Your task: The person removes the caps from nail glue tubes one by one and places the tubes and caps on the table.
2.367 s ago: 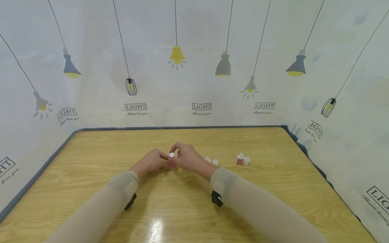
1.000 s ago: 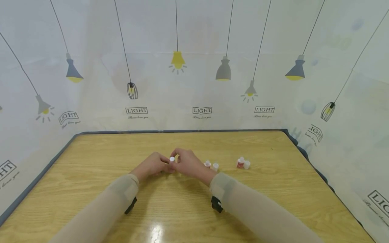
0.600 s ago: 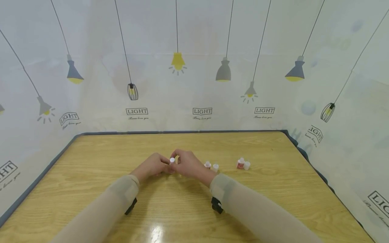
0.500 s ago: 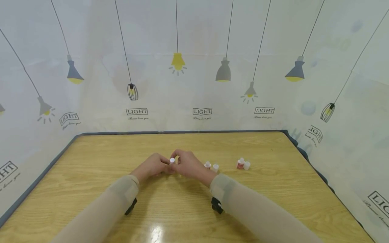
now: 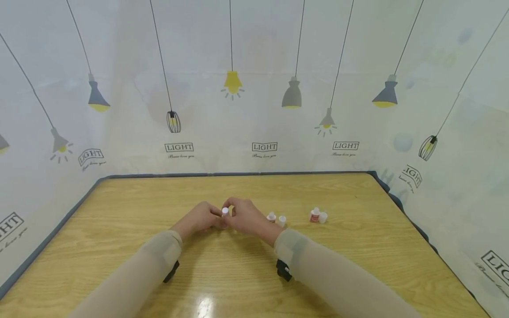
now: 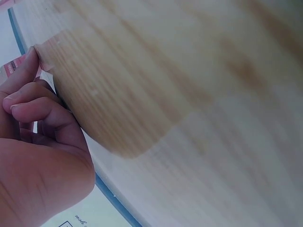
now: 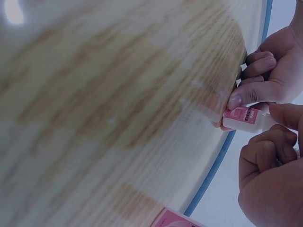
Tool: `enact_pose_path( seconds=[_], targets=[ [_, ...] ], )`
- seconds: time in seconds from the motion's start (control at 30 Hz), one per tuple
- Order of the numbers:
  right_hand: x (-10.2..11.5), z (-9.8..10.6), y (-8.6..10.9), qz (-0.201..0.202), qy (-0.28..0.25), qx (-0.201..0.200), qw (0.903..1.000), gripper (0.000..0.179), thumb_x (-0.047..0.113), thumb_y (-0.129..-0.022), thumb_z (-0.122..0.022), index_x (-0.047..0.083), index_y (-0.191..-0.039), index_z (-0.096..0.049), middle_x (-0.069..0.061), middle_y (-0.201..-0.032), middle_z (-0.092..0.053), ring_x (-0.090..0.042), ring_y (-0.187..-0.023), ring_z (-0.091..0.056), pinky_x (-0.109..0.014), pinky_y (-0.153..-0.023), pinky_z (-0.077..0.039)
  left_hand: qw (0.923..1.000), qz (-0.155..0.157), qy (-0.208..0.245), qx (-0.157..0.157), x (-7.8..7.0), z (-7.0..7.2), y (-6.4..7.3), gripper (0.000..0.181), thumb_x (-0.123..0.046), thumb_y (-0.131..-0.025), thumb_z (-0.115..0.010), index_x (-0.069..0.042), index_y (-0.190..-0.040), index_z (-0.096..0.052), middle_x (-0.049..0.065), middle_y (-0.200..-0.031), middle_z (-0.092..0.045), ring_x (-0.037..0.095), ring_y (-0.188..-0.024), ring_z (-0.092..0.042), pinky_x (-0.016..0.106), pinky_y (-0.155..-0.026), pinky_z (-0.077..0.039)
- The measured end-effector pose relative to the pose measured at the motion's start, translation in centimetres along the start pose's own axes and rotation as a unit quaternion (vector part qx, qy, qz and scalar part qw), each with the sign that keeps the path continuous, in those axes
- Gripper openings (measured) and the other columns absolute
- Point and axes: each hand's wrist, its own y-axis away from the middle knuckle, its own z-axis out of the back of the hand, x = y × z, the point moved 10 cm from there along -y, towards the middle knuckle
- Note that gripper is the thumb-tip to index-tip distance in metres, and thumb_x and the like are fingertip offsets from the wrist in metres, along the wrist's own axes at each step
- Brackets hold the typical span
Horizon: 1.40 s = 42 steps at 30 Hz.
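A small white bottle with a pink label (image 7: 242, 116) stands between both hands near the middle of the table. My left hand (image 5: 200, 216) grips its lower body between thumb and fingers; the left wrist view shows the label (image 6: 14, 67) past the thumb. My right hand (image 5: 247, 215) pinches the white cap (image 5: 225, 211) at its top with thumb and index finger. The other fingers of the right hand (image 7: 270, 165) are curled in. To the right, a second bottle (image 5: 271, 218) is partly hidden by the right hand, beside a loose white cap (image 5: 282, 220).
Farther right stands another red-labelled bottle (image 5: 315, 216) with a white cap (image 5: 323, 217) next to it. The wooden table (image 5: 191, 274) has a dark edge at the back, against a wall covering (image 5: 222, 128) printed with lamps.
The head view has tilted slightly, so the whole scene sits lower in it. Both hands stay together at the bottle, with hardly any finger movement visible.
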Motion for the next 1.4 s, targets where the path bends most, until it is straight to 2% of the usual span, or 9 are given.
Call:
enact_pose_path(
  seconds=[0.13,0.33,0.6,0.83,1.07,1.3,1.4],
  targets=[
    [0.1,0.1,0.0,0.01,0.006,-0.007,0.9999,0.024,0.016,-0.103,-0.067,0.009,-0.126,-0.067,0.004,-0.062,-0.052,-0.009,-0.053,-0.044,-0.022,-0.05,-0.035,1.0,0.008,0.004,-0.003,0.3,0.0,-0.3,0.021,-0.021,-0.093,-0.083,-0.013,-0.112,-0.084,-0.008,-0.055,-0.047,0.008,-0.046,-0.033,0.023,-0.051,-0.035],
    [0.1,0.0,0.2,0.017,0.008,-0.008,0.9998,0.024,0.016,-0.102,-0.067,0.008,-0.125,-0.067,0.004,-0.063,-0.052,-0.009,-0.054,-0.044,-0.022,-0.05,-0.036,0.9999,0.007,0.001,-0.007,0.3,0.0,-0.4,0.016,-0.02,-0.093,-0.082,-0.012,-0.107,-0.084,-0.009,-0.053,-0.041,0.008,-0.046,-0.033,0.023,-0.051,-0.034],
    [-0.4,-0.8,0.0,0.031,0.02,-0.001,0.9993,0.026,0.015,-0.103,-0.065,0.008,-0.128,-0.067,0.004,-0.066,-0.055,-0.009,-0.056,-0.046,-0.023,-0.052,-0.038,0.9998,0.0,0.014,-0.013,0.3,-0.3,-0.1,0.009,-0.013,-0.092,-0.077,-0.01,-0.097,-0.084,-0.007,-0.059,-0.051,0.008,-0.047,-0.035,0.022,-0.048,-0.032],
    [-0.2,-1.0,-0.1,0.044,0.03,-0.005,0.9986,0.027,0.015,-0.103,-0.065,0.006,-0.129,-0.067,0.005,-0.066,-0.058,-0.007,-0.055,-0.047,-0.022,-0.053,-0.039,0.9995,-0.002,0.025,-0.021,0.4,-0.2,-0.1,0.011,-0.012,-0.092,-0.075,-0.009,-0.098,-0.084,-0.005,-0.064,-0.059,0.008,-0.048,-0.037,0.022,-0.048,-0.033],
    [0.1,-1.0,0.0,0.043,0.035,-0.002,0.9985,0.028,0.017,-0.105,-0.063,0.007,-0.131,-0.067,0.005,-0.064,-0.059,-0.007,-0.053,-0.046,-0.022,-0.053,-0.04,0.9992,0.003,0.022,-0.035,0.7,0.1,-0.4,0.012,-0.013,-0.092,-0.077,-0.009,-0.1,-0.084,-0.005,-0.061,-0.057,0.008,-0.046,-0.037,0.022,-0.047,-0.032],
    [-0.1,-0.9,0.2,0.034,0.031,-0.001,0.9989,0.027,0.017,-0.105,-0.062,0.009,-0.13,-0.067,0.004,-0.066,-0.061,-0.008,-0.055,-0.048,-0.022,-0.055,-0.041,0.9992,-0.002,0.027,-0.029,0.6,-0.1,-0.5,0.014,-0.012,-0.091,-0.076,-0.008,-0.102,-0.084,-0.005,-0.061,-0.058,0.007,-0.045,-0.035,0.021,-0.046,-0.032],
    [-0.3,-0.9,0.4,0.025,0.027,0.002,0.9993,0.026,0.019,-0.106,-0.062,0.01,-0.13,-0.066,0.002,-0.067,-0.06,-0.009,-0.056,-0.048,-0.024,-0.055,-0.041,0.9993,0.005,0.023,-0.03,0.6,-0.1,-0.4,0.016,-0.013,-0.092,-0.076,-0.009,-0.106,-0.084,-0.004,-0.063,-0.06,0.007,-0.045,-0.036,0.021,-0.046,-0.032]
  ],
)
